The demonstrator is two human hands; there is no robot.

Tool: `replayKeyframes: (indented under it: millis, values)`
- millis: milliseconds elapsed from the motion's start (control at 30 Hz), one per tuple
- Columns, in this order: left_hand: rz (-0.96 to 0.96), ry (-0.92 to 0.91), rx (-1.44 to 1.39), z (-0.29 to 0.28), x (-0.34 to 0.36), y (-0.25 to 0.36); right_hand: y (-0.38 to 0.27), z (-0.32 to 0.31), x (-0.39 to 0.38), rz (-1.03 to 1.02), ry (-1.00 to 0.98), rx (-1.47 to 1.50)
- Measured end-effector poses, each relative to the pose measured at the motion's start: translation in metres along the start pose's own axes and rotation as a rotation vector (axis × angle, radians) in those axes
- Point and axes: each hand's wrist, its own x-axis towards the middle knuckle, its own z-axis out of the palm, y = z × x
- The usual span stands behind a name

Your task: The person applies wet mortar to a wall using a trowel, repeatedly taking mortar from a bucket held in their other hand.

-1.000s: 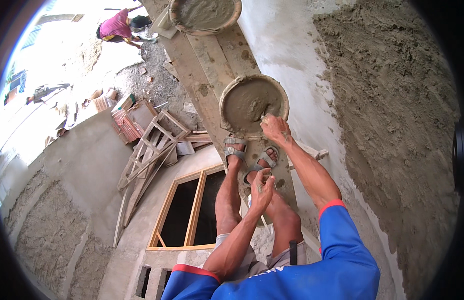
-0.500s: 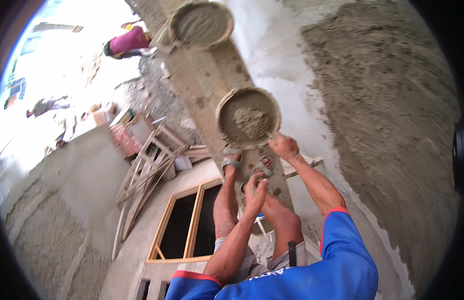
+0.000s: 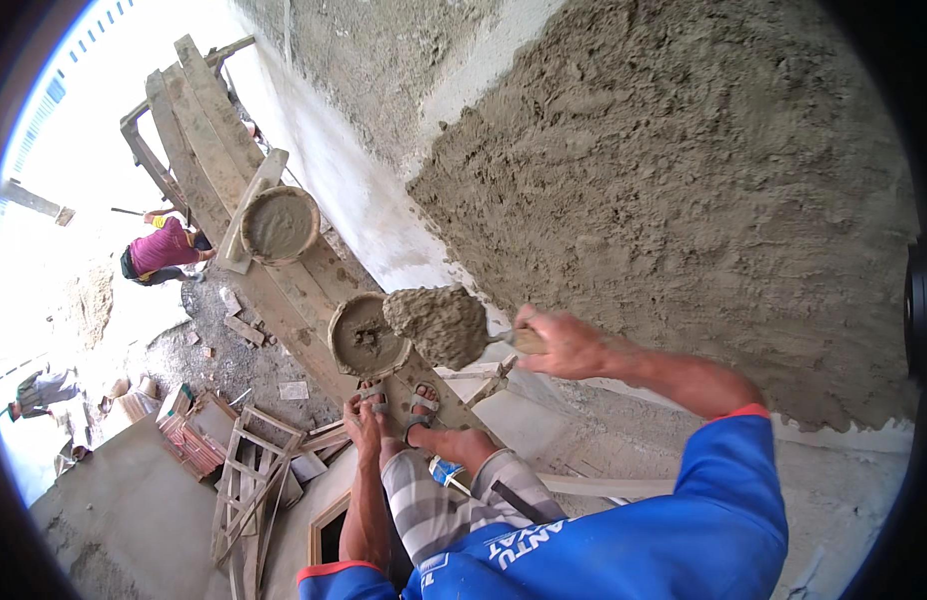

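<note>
The trowel [image 3: 530, 342] is in front of you, just right of the near bucket [image 3: 336, 338] as seen from above, its blade pointing left and hidden under a thick heap of grey mortar [image 3: 439, 325]. Your right hand [image 3: 566, 346] is closed around its wooden handle; the fingers are slightly blurred. The heap overlaps the bucket's right edge in view, and you cannot tell from here how high above it the blade hangs.

Your left hand [image 3: 364, 428] is nearer and to the left, beside your left foot in view, with its fingers bent; you cannot tell how wide its grip is or whether it has anything in it. The near bucket stands on the planks [image 3: 309, 315] just beyond your sandals [image 3: 423, 403], with mortar inside.

Farther along, a second tub [image 3: 284, 260] of mortar stands on the same planks, a loose board [image 3: 252, 210] lying against its left side. To your right rises the wall [image 3: 674, 200], largely covered in rough grey plaster.

Below on the left lie a wooden frame [image 3: 246, 478] and a stack of reddish slabs [image 3: 196, 442]. Farther left, a co-worker in a purple shirt [image 3: 162, 248] bends forward.
</note>
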Motion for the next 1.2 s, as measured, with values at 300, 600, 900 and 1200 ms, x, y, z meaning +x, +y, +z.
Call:
replayKeyframes:
  millis: [300, 600, 900, 1200]
  values:
    - [-0.166, 0.139, 0.118, -0.126, -0.007, -0.017, -0.114, -0.164, -0.067, -0.007, -0.278, 0.089]
    - [-0.256, 0.101, 0.423, -0.2, -0.045, -0.041, -0.066, -0.289, -0.205, 0.524, 0.781, -0.051]
    - [0.061, -0.04, 0.232, -0.052, -0.047, 0.009, -0.011, -0.037, -0.114, 0.601, 0.135, 0.4]
    - [-0.048, -0.108, 0.059, -0.024, -0.116, 0.02, 0.06, 0.163, -0.048, 0.27, -0.168, 0.027]
